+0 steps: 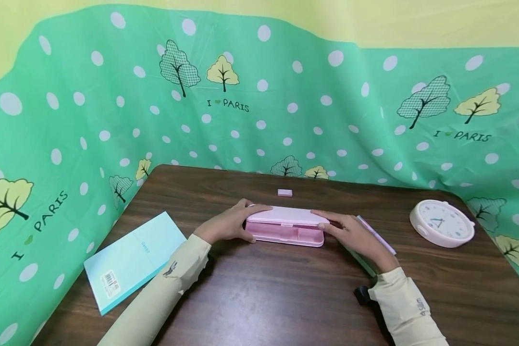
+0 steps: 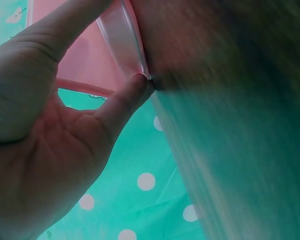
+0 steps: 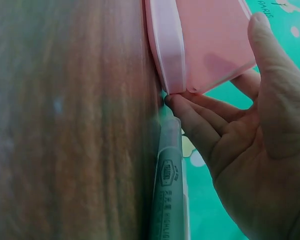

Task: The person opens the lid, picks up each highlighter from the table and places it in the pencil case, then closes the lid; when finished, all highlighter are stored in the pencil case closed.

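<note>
The left hand [image 1: 231, 222] grips one end of the pink pencil case [image 1: 281, 232], fingers over its partly raised lid [image 1: 285, 215]; over there, the right hand [image 1: 359, 236] grasps the other end. The case sits on the wooden table [image 1: 259, 293], a highlighter [image 3: 169, 185] just beside the right hand.

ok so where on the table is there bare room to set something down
The widest bare patch of table lies on the near side of the pencil case, between left sleeve and right sleeve. Another lies between the purple stick and the clock. It's crowded right of the pencil case: right hand, highlighter, purple stick.
</note>
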The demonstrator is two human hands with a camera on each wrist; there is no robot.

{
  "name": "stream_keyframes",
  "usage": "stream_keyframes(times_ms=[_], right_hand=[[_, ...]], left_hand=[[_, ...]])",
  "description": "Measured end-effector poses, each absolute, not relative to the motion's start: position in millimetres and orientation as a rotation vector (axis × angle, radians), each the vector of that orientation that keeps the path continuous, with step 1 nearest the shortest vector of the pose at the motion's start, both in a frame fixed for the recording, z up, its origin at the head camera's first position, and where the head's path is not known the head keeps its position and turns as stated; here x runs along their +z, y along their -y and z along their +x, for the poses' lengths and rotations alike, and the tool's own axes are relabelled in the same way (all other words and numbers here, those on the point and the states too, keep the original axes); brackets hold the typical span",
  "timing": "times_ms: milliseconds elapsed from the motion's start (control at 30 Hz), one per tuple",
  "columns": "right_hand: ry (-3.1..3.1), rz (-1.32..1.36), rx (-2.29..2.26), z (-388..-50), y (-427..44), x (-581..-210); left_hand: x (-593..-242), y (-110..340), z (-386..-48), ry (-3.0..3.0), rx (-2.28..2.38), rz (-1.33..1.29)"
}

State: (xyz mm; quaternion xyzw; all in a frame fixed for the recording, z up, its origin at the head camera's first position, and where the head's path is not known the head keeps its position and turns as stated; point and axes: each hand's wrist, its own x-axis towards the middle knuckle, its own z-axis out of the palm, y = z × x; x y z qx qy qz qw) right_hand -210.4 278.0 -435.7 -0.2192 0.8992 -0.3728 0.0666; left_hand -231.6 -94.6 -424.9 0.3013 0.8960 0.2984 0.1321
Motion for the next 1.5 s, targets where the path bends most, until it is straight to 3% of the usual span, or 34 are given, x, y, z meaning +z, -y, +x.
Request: stream_keyframes(times_ms=[500, 767, 1000, 1300, 1500], right_hand=[[-2.604, -0.586, -1.455, -210.9, -269.1, -436.5], [-2.660, -0.464, -1.472, -215.4, -264.4, -436.9], [-2.692, -0.320, -1.520, -218.7, -258.9, -436.3], [-2.699, -0.271, -1.573, -220.0, -254.2, -433.8], [-2.745, -0.212, -1.524, -221.4, -251.5, -434.9]], left_hand=[[-436.3, 99.9, -243.3, -2.606, 0.992, 0.899], [-473.3, 108.0, -266.5, -2.626, 1.061, 0.967], [-484.0, 106.7, -271.9, -2.651, 1.077, 0.989], [-434.6, 97.4, -240.6, -2.591, 1.071, 0.848], [-429.1, 96.2, -236.1, -2.595, 1.047, 0.791]])
